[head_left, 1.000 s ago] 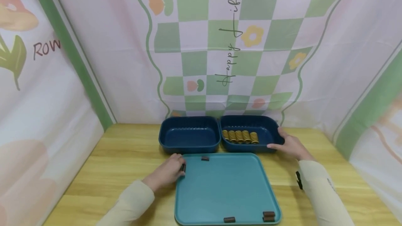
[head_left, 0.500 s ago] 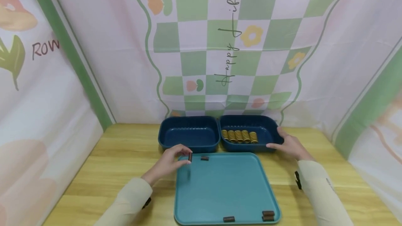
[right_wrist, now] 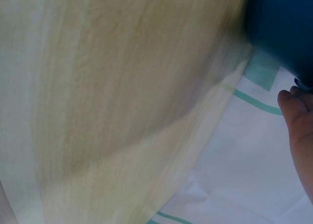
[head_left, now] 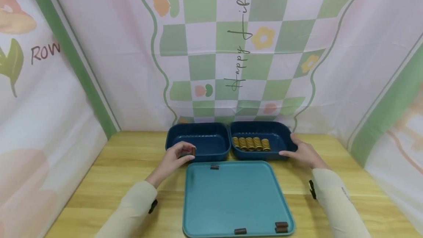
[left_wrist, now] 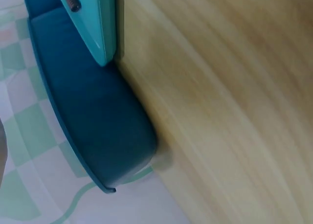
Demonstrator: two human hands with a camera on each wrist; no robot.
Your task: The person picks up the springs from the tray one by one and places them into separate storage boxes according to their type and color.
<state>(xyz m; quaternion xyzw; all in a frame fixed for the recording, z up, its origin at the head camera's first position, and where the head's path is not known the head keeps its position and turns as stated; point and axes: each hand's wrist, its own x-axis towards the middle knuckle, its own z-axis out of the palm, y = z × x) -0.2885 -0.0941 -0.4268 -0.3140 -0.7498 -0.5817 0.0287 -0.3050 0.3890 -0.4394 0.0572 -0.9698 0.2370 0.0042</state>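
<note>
My left hand pinches a small dark brown ribbed, coil-like piece upright between thumb and fingertips, at the front left rim of the left blue bin. In the left wrist view the held piece is out of sight. My right hand grips the right corner of the other blue bin, thumb along its front wall and fingers at its side rim. Several gold ribbed pieces stand in a row in that right bin.
A teal tray lies before the bins on the wooden table. Brown ribbed pieces rest along its edges: one at the back, one at the front, two at the front right. A patterned cloth hangs behind.
My left hand has lifted the brown piece off the tray's back left corner and carried it up and back to the left bin. My right hand stays on its bin.
</note>
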